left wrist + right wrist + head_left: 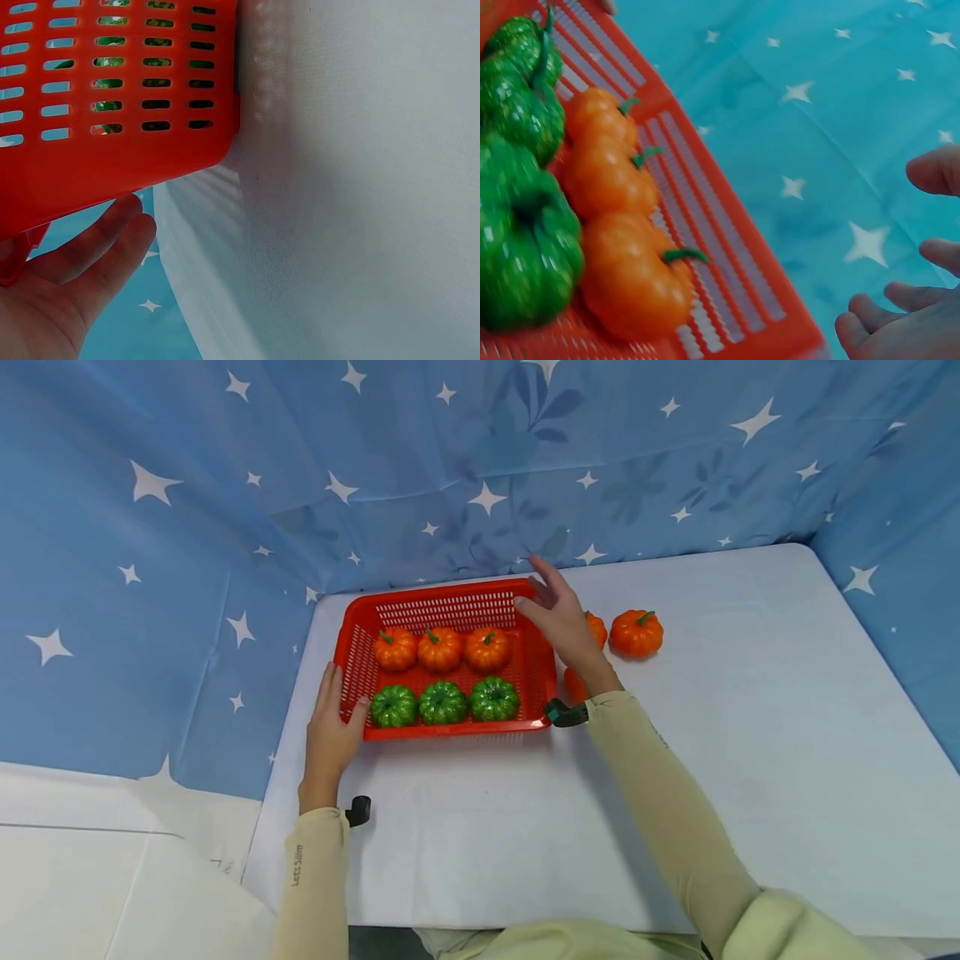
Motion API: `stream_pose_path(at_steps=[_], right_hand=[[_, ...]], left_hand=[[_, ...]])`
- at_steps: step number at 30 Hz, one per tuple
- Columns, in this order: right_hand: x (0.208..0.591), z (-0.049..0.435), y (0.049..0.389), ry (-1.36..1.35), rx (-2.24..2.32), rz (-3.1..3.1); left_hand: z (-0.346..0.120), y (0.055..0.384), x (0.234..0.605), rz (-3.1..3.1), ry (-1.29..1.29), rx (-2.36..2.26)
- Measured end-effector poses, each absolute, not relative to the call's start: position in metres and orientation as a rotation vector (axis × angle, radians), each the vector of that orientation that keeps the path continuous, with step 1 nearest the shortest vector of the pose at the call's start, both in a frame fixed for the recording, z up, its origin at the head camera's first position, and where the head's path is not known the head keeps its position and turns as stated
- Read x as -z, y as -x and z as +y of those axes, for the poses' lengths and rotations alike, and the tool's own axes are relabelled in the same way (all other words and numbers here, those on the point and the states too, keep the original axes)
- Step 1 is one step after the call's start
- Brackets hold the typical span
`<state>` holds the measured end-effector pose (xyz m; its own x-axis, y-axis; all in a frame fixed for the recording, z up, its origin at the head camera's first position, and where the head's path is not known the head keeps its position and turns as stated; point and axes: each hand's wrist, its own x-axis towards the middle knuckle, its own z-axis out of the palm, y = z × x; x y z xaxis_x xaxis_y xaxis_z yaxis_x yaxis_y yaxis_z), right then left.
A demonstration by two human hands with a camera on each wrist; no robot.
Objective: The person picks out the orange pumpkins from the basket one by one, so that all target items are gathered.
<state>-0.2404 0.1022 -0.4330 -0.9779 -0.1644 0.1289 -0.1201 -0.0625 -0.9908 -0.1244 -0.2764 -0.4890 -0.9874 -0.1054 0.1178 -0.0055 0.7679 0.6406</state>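
Note:
A red slotted plastic basket (444, 732) stands on the table. In its back row sit three small orange toy pumpkins (440, 650); three glossy green ones (442, 702) line the front. My left hand (330, 739) is at the basket's left end, its fingers extended along the outside and thumb over the front corner. The left wrist view has two of its fingers (112, 259) fairly straight beside the end wall. Over the basket's right end is my right hand (558, 618), fingers apart and holding nothing. In the right wrist view its fingertips (859, 315) are beyond the rim.
Right of the basket lie three more orange pumpkins (637, 633), two of them partly hidden by my right hand and wrist. A white cloth covers the table (750, 735). Blue star-patterned curtain (480, 460) hangs along the back and sides.

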Motion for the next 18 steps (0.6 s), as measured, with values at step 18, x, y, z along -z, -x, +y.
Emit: stream_pose_path(at_steps=[18], right_hand=[[0.457, 0.050, 0.270, 0.422, 1.401, 2.156]], left_hand=[[-0.274, 0.123, 0.488, -2.801, -0.081, 1.015]])
